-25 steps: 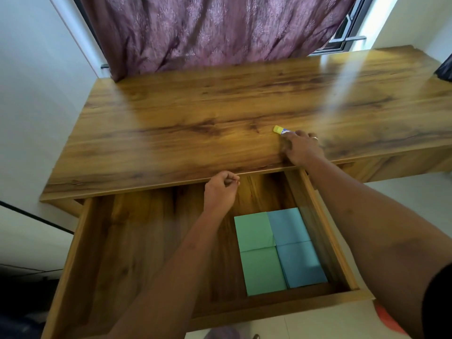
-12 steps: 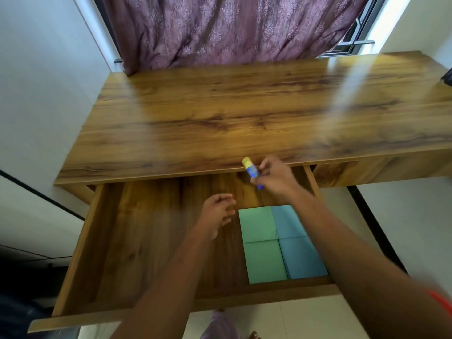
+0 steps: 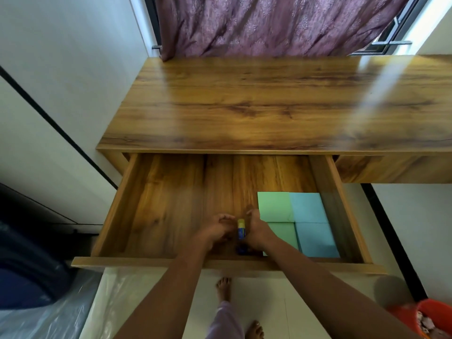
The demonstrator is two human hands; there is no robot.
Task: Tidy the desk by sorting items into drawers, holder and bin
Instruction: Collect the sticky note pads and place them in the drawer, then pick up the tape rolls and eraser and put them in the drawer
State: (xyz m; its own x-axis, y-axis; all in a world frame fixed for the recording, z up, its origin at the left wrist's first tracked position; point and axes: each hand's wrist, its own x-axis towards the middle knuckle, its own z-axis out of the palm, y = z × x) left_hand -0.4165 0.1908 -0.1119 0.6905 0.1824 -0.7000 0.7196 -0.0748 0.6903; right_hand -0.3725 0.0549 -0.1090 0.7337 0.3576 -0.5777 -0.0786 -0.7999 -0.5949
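Note:
The wooden desk's drawer stands pulled out wide. Inside it, near the front, my right hand grips a small glue stick with a blue body and yellow cap, held upright just above the drawer floor. My left hand is curled right beside the stick on its left; whether it touches the stick is unclear. Green sticky-note pads and blue sticky-note pads lie packed in the drawer's right front corner, just right of my right hand.
The desk top runs under a purple curtain. An orange bin with scraps stands on the floor at the lower right. A dark blue object under plastic sheeting lies at the lower left. My feet are below the drawer front.
My right hand lifted the glue stick off the desk top and brought it down into the drawer's front. My left hand moved from the desk edge to beside the stick. The view tilted downward.

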